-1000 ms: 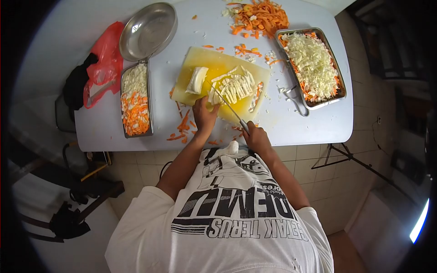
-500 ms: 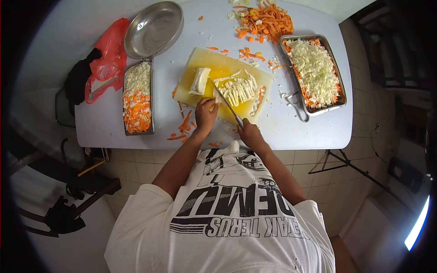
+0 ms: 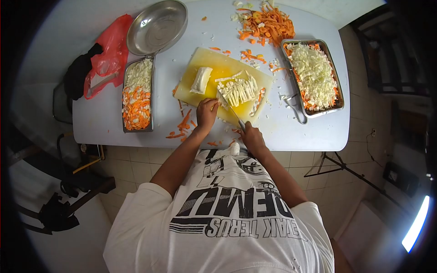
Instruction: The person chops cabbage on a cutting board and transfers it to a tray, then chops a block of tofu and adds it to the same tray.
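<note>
My right hand (image 3: 253, 138) is closed around the handle of a knife (image 3: 233, 110), whose blade points up and left over the yellow cutting board (image 3: 193, 68). Beside the blade lies a pile of sliced pale cabbage (image 3: 239, 90). My left hand (image 3: 207, 113) rests at the board's lower edge, left of the blade, its fingers curled in against a small pale piece that they mostly hide. An uncut pale chunk (image 3: 201, 80) lies on the board's left part, apart from both hands.
Metal trays of shredded cabbage and carrot stand at left (image 3: 137, 96) and right (image 3: 314, 77). At the back are a round metal pan (image 3: 157, 27), a red plastic bag (image 3: 109, 57) and carrot peelings (image 3: 271, 25). Tongs (image 3: 298, 109) lie beside the right tray. Scraps surround the board.
The knife has shifted slightly right and down, its tip now beside the sliced pile. My left hand has barely moved. The whole view has shifted slightly.
</note>
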Demonstrator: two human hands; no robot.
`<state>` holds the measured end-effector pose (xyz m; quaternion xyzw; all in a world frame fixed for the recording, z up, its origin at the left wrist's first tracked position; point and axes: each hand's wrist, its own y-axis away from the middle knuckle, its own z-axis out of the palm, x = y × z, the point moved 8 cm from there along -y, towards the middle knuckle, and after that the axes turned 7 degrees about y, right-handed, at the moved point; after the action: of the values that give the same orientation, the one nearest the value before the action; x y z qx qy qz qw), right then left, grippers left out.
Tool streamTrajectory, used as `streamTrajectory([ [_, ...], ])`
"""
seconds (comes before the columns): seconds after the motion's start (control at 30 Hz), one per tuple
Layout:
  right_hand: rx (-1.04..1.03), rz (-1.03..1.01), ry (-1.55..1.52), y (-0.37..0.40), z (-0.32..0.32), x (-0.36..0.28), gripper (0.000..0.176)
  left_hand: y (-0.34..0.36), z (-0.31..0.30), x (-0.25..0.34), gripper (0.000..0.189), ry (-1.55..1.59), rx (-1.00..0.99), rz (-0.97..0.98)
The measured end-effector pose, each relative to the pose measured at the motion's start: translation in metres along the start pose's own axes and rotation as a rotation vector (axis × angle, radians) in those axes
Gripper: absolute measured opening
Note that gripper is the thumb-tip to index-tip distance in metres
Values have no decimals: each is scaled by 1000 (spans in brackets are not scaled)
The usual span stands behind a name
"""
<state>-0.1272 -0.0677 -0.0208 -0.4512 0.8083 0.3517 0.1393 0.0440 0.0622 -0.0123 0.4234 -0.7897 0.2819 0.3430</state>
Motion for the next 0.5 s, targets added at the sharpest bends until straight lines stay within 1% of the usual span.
streamTrajectory([
  [0.1, 33, -56, 9, -10, 1, -2, 25, -3, -1, -3, 17, 10, -27, -36],
  [0.2, 75, -120, 57, 8, -15, 1, 24, -3, -3, 1, 16, 4, -7, 13],
  [0.3, 50, -89, 74, 32, -28, 2, 24, -5, -2, -2, 15, 15, -16, -16],
  [0.33, 75, -114, 66, 37, -29, 1, 22, -5, -2, -3, 15, 13, -21, -16],
  [0.5, 52, -36, 129, 39, -13, 5, 26, -8, -2, -3, 15, 41, -17, 20],
])
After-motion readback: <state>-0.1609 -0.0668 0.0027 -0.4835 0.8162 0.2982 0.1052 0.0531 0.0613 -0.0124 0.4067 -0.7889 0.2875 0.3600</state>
